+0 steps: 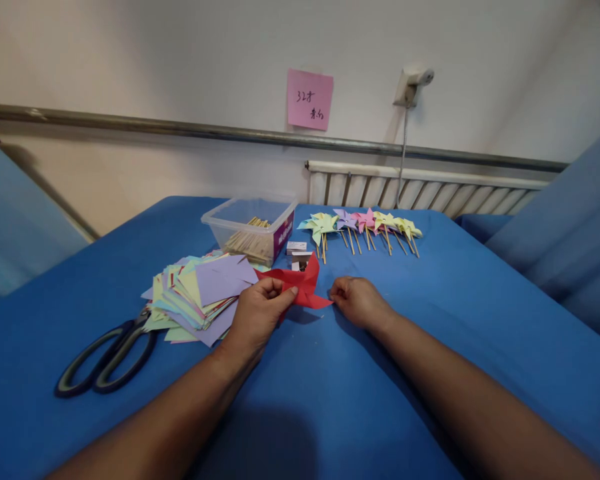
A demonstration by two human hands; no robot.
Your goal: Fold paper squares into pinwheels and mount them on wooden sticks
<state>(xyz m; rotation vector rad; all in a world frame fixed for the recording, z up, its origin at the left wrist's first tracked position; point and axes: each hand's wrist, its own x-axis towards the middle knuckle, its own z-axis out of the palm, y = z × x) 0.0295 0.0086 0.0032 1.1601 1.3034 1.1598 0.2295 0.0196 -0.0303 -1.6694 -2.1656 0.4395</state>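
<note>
My left hand (258, 308) pinches a folded red paper piece (303, 285) that rests on the blue cloth-covered table (430, 313). The paper's points stick up and out to the right. My right hand (359, 300) lies just right of the red paper, its fingers curled near the paper's right tip; whether it pinches anything I cannot tell. Both forearms reach in from the bottom of the head view.
A stack of coloured paper squares (200, 293) lies left of my left hand, with black-handled scissors (107, 357) further left. A clear plastic box of wooden sticks (253, 227) stands behind. A row of finished paper pinwheels (363, 225) lies at the back. A small box (298, 253) sits behind the red paper.
</note>
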